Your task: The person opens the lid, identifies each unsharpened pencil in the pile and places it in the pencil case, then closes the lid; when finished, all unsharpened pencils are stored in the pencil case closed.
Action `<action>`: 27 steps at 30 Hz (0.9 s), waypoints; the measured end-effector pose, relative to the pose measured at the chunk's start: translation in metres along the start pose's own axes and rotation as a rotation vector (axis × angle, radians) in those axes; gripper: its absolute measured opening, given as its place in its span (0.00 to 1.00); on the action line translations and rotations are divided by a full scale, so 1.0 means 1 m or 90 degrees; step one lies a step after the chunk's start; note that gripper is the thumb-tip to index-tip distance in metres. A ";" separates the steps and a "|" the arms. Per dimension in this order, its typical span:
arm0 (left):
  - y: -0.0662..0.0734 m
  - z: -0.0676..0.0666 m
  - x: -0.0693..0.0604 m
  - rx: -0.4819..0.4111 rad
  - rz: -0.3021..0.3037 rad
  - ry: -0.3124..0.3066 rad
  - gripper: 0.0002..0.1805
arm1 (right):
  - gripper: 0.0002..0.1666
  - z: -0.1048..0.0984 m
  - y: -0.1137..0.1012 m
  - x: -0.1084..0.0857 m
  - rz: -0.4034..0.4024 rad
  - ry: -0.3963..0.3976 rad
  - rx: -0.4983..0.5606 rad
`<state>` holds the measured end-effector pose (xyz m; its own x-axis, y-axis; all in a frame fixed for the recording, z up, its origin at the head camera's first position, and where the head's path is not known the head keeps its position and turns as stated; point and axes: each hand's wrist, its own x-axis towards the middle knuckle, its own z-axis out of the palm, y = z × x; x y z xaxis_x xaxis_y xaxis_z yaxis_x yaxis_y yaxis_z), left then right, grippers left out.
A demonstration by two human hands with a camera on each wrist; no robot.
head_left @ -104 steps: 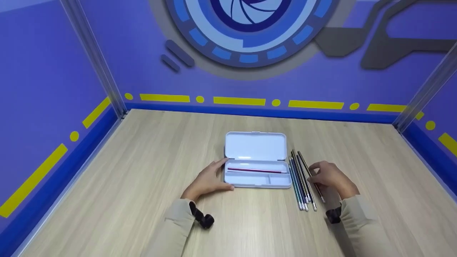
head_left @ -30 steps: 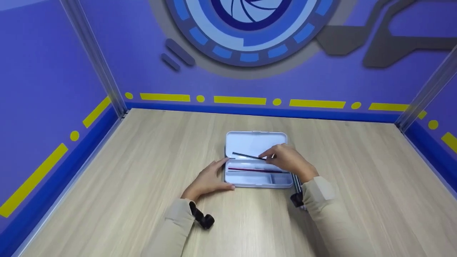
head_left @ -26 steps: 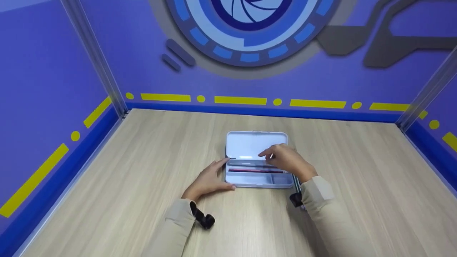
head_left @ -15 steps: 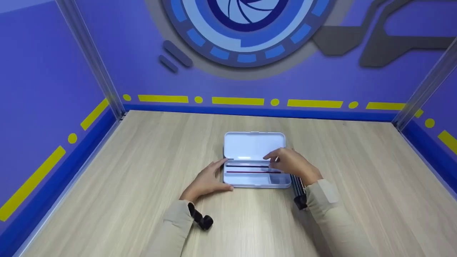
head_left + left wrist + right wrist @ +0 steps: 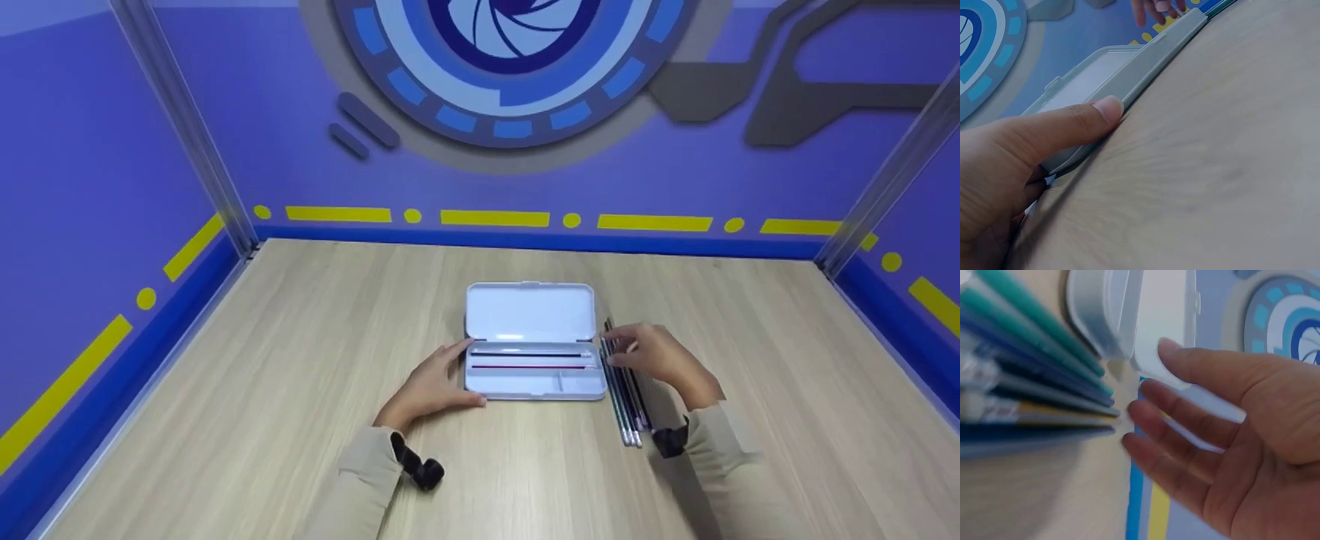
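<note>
A white pencil case [image 5: 534, 386] lies with its lid [image 5: 529, 311] raised at the middle of the table. In its long compartment are a dark pencil [image 5: 525, 355] and, nearer me, a red pencil [image 5: 529, 367]. My left hand [image 5: 431, 386] grips the case's left end, thumb on the front wall and index finger by the hinge. Right of the case lies a bunch of several pencils [image 5: 624, 405], teal, blue and dark. Above their far part hovers my right hand [image 5: 660, 361]; the right wrist view shows its thumb and fingers apart, holding nothing.
The wood-grain table [image 5: 300, 337] is bounded by a blue back wall [image 5: 480, 180] and side walls with yellow marks. A small front compartment [image 5: 581, 382] sits at the right of the case. Each wrist carries a black camera mount [image 5: 427, 474].
My right hand let a dark pencil drop into the case's long compartment, then moved right, back over the bunch. My left hand stays on the case; the view shifted slightly.
</note>
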<state>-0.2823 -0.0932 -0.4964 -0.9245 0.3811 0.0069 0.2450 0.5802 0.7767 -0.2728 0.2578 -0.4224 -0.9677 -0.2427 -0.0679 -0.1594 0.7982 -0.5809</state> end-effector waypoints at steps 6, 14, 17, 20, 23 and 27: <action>0.000 -0.001 0.000 -0.003 0.003 0.004 0.56 | 0.29 -0.004 0.023 -0.009 0.058 0.006 0.036; -0.001 -0.001 0.000 0.005 0.008 0.004 0.56 | 0.34 -0.003 0.039 -0.019 0.077 -0.051 0.065; -0.001 -0.001 0.001 0.006 0.016 0.007 0.56 | 0.36 -0.001 0.043 -0.020 0.080 -0.068 0.081; 0.001 -0.001 0.002 0.005 0.025 0.003 0.57 | 0.36 -0.001 0.048 -0.021 0.092 -0.069 0.108; 0.002 0.000 0.002 0.005 0.034 0.001 0.57 | 0.36 -0.002 0.053 -0.023 0.088 -0.071 0.136; 0.001 0.000 0.002 0.009 0.029 0.003 0.57 | 0.35 -0.003 0.057 -0.022 0.074 -0.083 0.168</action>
<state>-0.2838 -0.0921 -0.4949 -0.9139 0.4034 0.0455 0.2910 0.5728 0.7663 -0.2612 0.3105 -0.4516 -0.9405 -0.2407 -0.2397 0.0232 0.6585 -0.7522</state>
